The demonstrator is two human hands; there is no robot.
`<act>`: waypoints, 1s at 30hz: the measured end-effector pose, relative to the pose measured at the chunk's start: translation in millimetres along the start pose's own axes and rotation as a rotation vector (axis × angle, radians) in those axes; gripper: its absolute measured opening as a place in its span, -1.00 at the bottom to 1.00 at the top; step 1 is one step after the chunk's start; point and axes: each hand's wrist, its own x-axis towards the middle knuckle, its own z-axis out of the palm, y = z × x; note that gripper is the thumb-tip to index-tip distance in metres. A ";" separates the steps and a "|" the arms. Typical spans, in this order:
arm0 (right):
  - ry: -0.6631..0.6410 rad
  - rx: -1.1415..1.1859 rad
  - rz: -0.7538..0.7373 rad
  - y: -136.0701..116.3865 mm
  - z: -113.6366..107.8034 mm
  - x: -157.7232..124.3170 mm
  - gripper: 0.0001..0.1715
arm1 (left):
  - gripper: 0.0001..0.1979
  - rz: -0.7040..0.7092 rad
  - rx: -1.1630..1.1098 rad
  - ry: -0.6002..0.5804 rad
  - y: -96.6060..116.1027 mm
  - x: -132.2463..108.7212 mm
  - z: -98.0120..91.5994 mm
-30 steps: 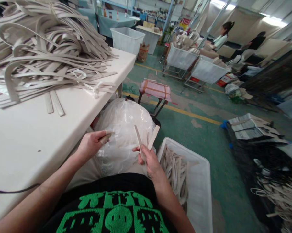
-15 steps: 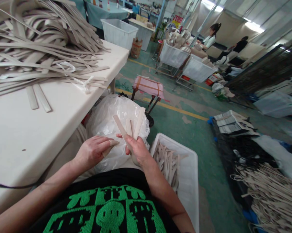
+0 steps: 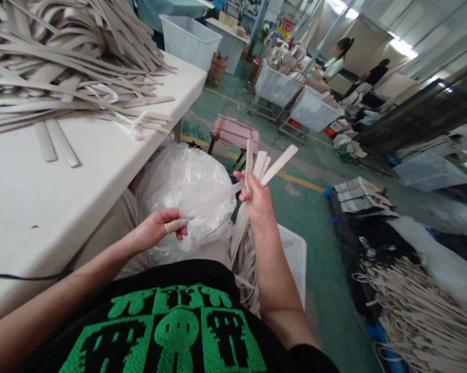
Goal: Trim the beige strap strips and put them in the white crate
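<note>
My right hand (image 3: 259,199) is closed round several flat beige strips (image 3: 261,165), whose ends fan out above the fist while their long parts hang down toward a white bin (image 3: 296,254). A blurred pale strip (image 3: 214,199) runs from near that fist toward my left hand (image 3: 164,227). The left fingers are pinched together, with tape on one finger; what lies between them is too blurred to make out. Behind both hands is a clear plastic bag (image 3: 179,176).
A white table (image 3: 113,171) on the left bears a big heap of beige strips (image 3: 74,57). Beyond are a pink padded stool (image 3: 233,132), wheeled bins (image 3: 278,83) and a seated person (image 3: 336,57). More strips (image 3: 420,311) lie on the floor at right.
My right hand has moved right and up with the strips, now spread wider. My left hand has shifted slightly, and a pale blurred strip now shows between the hands.
</note>
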 end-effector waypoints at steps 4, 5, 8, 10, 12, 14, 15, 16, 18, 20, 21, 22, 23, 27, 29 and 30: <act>-0.021 0.004 -0.036 -5.4 -5.2 3.7 -0.72 | -0.75 -0.014 0.112 0.043 -2.9 -1.7 -13.5; -0.037 0.001 -0.054 -7.3 -2.9 0.1 -0.72 | -0.76 -0.020 0.165 0.062 -6.0 -1.1 -15.3; -0.085 0.002 -0.129 -19.9 8.1 -17.3 -0.74 | -0.75 -0.066 0.404 0.118 -16.2 1.6 -17.9; -0.105 0.001 -0.181 -33.8 15.0 -29.4 -0.75 | -0.76 -0.091 0.547 0.116 -18.8 3.4 -17.5; -0.111 -0.009 -0.229 -49.8 19.2 -38.4 -0.74 | -0.77 -0.089 0.601 0.097 -16.1 5.4 -15.6; -0.104 -0.032 -0.274 -65.0 20.6 -43.2 -0.74 | -0.77 -0.085 0.586 0.067 -10.3 8.2 -13.0; -0.095 -0.048 -0.299 -71.5 20.5 -43.9 -0.75 | -0.78 -0.081 0.567 0.055 -7.4 10.2 -11.7; -0.083 -0.065 -0.323 -77.1 20.0 -43.9 -0.75 | -0.79 -0.071 0.546 0.046 -5.0 12.5 -10.6; -0.055 -0.096 -0.363 -85.4 18.6 -42.0 -0.77 | -0.83 -0.026 0.512 0.027 -2.1 17.7 -8.7; -0.041 -0.114 -0.389 -90.8 16.9 -39.5 -0.78 | -0.87 0.049 0.519 0.008 -0.8 23.0 -7.3; -0.042 -0.116 -0.401 -93.1 15.9 -38.6 -0.79 | -0.89 0.080 0.529 -0.006 -0.1 25.2 -6.5; -0.046 -0.115 -0.412 -95.6 14.8 -38.2 -0.79 | -0.90 0.103 0.533 -0.017 1.0 27.0 -5.6; -0.052 -0.111 -0.425 -98.6 13.5 -38.2 -0.80 | -0.90 0.115 0.524 -0.022 2.5 28.4 -4.5; -0.027 -0.109 -0.490 -116.3 5.6 -39.3 -0.84 | -0.85 0.050 0.303 -0.108 8.9 29.1 2.7; 0.002 -0.112 -0.512 -125.9 -0.3 -36.8 -0.84 | -0.82 -0.016 0.099 -0.240 10.0 27.8 7.6; 0.010 -0.111 -0.516 -129.8 -3.7 -34.0 -0.84 | -0.81 -0.043 -0.003 -0.304 9.9 27.1 10.0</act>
